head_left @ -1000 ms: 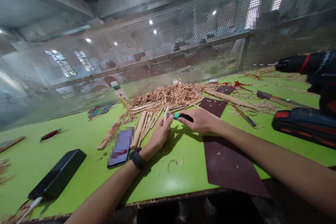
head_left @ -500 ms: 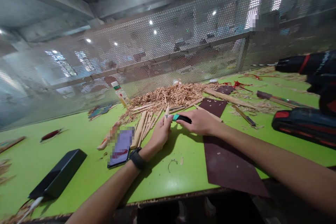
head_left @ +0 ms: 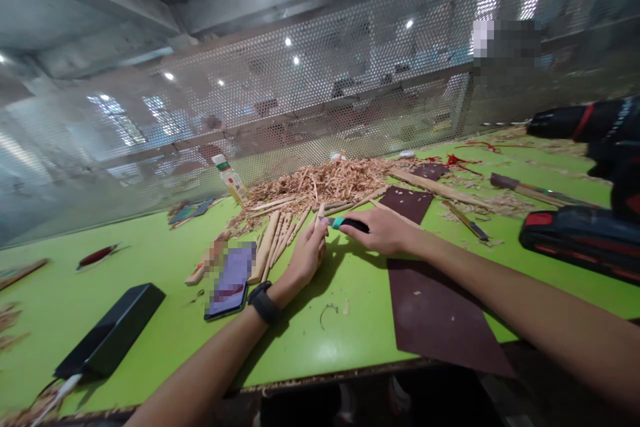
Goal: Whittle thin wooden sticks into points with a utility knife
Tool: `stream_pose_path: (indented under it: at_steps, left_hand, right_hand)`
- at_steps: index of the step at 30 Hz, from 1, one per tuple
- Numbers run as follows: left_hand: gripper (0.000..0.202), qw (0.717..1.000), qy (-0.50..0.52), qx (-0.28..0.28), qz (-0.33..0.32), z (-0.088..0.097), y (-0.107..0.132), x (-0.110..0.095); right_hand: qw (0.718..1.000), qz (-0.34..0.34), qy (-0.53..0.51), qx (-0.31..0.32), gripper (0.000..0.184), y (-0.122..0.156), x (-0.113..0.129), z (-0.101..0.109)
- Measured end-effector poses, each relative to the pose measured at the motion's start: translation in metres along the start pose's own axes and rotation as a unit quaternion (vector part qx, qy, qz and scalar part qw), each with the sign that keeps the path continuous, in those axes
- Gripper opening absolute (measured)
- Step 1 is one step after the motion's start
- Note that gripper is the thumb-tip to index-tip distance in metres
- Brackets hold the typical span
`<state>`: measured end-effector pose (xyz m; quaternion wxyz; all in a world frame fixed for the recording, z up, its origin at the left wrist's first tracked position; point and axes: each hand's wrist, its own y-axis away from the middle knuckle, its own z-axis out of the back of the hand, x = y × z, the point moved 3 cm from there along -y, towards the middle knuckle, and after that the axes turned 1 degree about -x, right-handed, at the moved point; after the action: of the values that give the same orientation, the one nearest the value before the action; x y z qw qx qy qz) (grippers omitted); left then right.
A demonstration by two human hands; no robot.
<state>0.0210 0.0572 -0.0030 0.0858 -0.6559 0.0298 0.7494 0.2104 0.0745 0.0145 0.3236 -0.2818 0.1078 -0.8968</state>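
My left hand (head_left: 307, 255), a dark band on its wrist, is closed round a pale wooden stick (head_left: 321, 210) whose tip pokes up above the fingers. My right hand (head_left: 384, 229) grips a carving knife (head_left: 354, 225) by its black and green handle. The knife's short blade points left, at the stick beside my left thumb; whether it touches the wood I cannot tell. Most of the stick is hidden inside my left hand. Just left of that hand lie several carved wooden sticks (head_left: 280, 243), and behind both hands spreads a heap of wood shavings (head_left: 330, 180).
On the green table (head_left: 305, 353) lie a phone (head_left: 231, 280), a black box with a white cable (head_left: 113, 330) and brown sandpaper (head_left: 440, 320). A power drill (head_left: 575, 240) stands at the right, near a yellow cutter (head_left: 465, 220). A bottle (head_left: 230, 179) stands before the mesh screen (head_left: 310, 113).
The knife and my right hand have shifted slightly to the right, and more of the blade shows. My left hand stays nearly in place with the stick.
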Motion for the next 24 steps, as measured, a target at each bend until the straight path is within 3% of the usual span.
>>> stream_pose_path:
  at_steps: [4, 8, 12, 16, 20, 24]
  left_hand:
    - [0.048, 0.999, -0.014, -0.008, -0.027, 0.003, 0.0, 0.0]
    - [0.044, 0.999, -0.02, -0.003, -0.04, 0.003, -0.002, 0.0]
    - [0.047, 1.0, 0.025, 0.002, -0.008, -0.001, -0.003, 0.001]
    - [0.05, 0.999, 0.026, -0.026, 0.009, -0.003, -0.003, 0.003]
    - [0.053, 0.999, 0.0, -0.042, -0.006, -0.002, -0.003, 0.003]
    - [0.054, 0.998, 0.061, 0.003, 0.025, -0.003, -0.002, 0.004]
  right_hand:
    - [0.999, 0.035, 0.0, 0.025, 0.042, 0.0, 0.008, -0.005]
    - [0.999, 0.025, 0.026, 0.013, 0.041, 0.0, 0.008, -0.003]
    - [0.999, 0.017, 0.051, -0.003, 0.041, 0.0, 0.01, 0.001]
    - [0.997, -0.006, 0.071, -0.035, 0.047, 0.001, 0.013, 0.001]
    - [0.994, -0.047, 0.076, -0.057, 0.052, -0.001, 0.003, -0.001]
    - [0.994, -0.071, 0.06, -0.062, 0.055, -0.001, -0.012, 0.001]
